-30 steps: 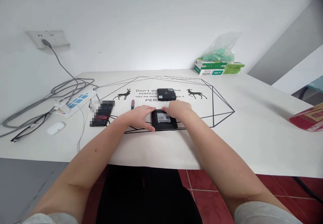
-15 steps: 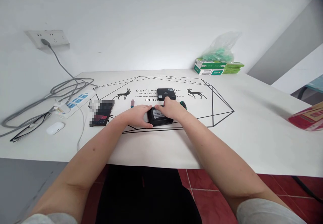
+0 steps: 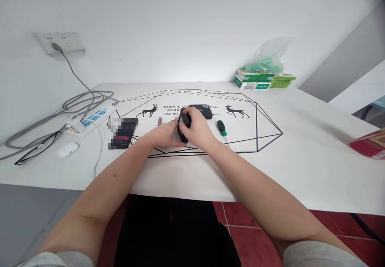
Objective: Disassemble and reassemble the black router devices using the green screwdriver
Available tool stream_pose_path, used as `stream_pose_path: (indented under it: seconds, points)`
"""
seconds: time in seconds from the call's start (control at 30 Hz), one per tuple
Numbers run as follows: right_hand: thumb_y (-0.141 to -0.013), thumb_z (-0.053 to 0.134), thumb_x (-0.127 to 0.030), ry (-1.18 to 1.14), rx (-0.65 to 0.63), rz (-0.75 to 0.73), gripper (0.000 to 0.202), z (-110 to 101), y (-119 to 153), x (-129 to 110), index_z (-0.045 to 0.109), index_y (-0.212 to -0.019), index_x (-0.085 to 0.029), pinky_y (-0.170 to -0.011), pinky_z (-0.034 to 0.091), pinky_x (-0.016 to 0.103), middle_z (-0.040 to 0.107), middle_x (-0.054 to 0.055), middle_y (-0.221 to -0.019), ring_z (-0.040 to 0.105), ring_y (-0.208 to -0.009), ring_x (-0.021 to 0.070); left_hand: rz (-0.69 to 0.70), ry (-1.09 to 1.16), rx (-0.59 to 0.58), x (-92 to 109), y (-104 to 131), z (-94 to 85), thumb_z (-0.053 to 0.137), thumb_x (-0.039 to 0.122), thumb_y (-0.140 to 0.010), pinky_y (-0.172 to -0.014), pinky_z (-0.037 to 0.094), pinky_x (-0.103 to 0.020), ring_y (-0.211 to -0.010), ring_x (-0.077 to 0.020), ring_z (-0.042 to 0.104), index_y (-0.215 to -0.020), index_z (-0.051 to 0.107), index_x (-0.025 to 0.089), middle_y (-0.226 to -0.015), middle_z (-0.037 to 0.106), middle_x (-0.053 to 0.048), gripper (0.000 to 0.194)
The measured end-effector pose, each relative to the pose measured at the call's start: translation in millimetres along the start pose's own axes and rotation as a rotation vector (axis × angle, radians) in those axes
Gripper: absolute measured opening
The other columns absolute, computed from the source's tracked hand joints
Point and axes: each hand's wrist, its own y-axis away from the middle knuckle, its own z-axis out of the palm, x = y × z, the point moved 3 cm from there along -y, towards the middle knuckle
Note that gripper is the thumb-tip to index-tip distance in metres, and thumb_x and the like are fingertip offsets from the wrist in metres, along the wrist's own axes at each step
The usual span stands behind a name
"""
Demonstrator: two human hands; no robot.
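Note:
Between my hands a black rectangular device [image 3: 183, 126] is tilted up on its edge above the mat. My left hand [image 3: 167, 134] grips its left side, fingers closed on it. On its right side, my right hand [image 3: 197, 128] wraps over the top edge. Just behind lies a flat black case [image 3: 203, 111] on the printed lettering. A green and black screwdriver [image 3: 221, 128] rests to the right of my right hand. A small pinkish object [image 3: 160, 121] lies behind my left hand, partly hidden.
A phone [image 3: 124, 134], a power strip [image 3: 95, 116] with grey cables, a white earbud case [image 3: 68, 150] and glasses [image 3: 37, 148] are on the left of the white table [image 3: 300, 170]. Green boxes [image 3: 255, 80] stand at the back right. A red package [image 3: 368, 143] is far right.
The black device has been tipped up from lying flat to standing on its edge. My right hand has shifted left around it. The screwdriver now shows more fully.

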Motion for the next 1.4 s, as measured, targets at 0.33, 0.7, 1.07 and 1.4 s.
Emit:
stream_pose_path:
  seconds: [0.33,0.7,1.07,1.4]
  points:
    - [-0.103,0.061,-0.05,-0.057,-0.451,-0.022,0.088,11,7,-1,0.022,-0.176,-0.017,-0.129,0.043,0.056,0.042,0.02,-0.177,0.05,-0.159,0.0366,-0.099,0.228,0.084,-25,14,-25.4,0.079,0.058,-0.078,-0.107,0.055,-0.047,-0.137,-0.0415,0.066,-0.177,0.017,0.023,-0.154,0.066,-0.016,0.122]
    - [-0.099,0.067,-0.062,0.495,-0.618,0.101,0.097,19,2,22,0.028,-0.174,-0.016,-0.115,0.05,0.052,0.06,0.023,-0.161,0.055,-0.148,0.0437,-0.202,0.22,0.104,-35,27,-38.8,0.082,0.051,-0.075,-0.093,0.059,-0.039,-0.12,-0.036,0.074,-0.175,0.024,0.016,-0.136,0.074,-0.013,0.12]
    - [-0.103,0.064,-0.048,0.525,-0.503,0.123,0.053,16,-10,38,0.062,-0.147,-0.019,-0.098,0.053,0.043,0.08,0.016,-0.129,0.066,-0.131,0.0378,-0.242,0.096,0.099,-60,-1,-4.9,0.067,0.071,-0.088,-0.135,0.03,-0.051,-0.172,-0.0416,0.014,-0.175,0.023,0.008,-0.183,0.022,-0.022,0.116]
    - [-0.104,0.06,-0.032,0.498,-0.302,0.222,0.028,21,-21,59,0.066,-0.128,-0.02,-0.089,0.054,0.039,0.077,0.015,-0.129,0.07,-0.117,0.0316,-0.234,-0.013,0.323,-62,-16,-3.1,0.069,0.042,-0.094,-0.118,0.05,-0.045,-0.139,-0.0347,0.064,-0.144,0.063,0.018,-0.147,0.07,-0.015,0.055]
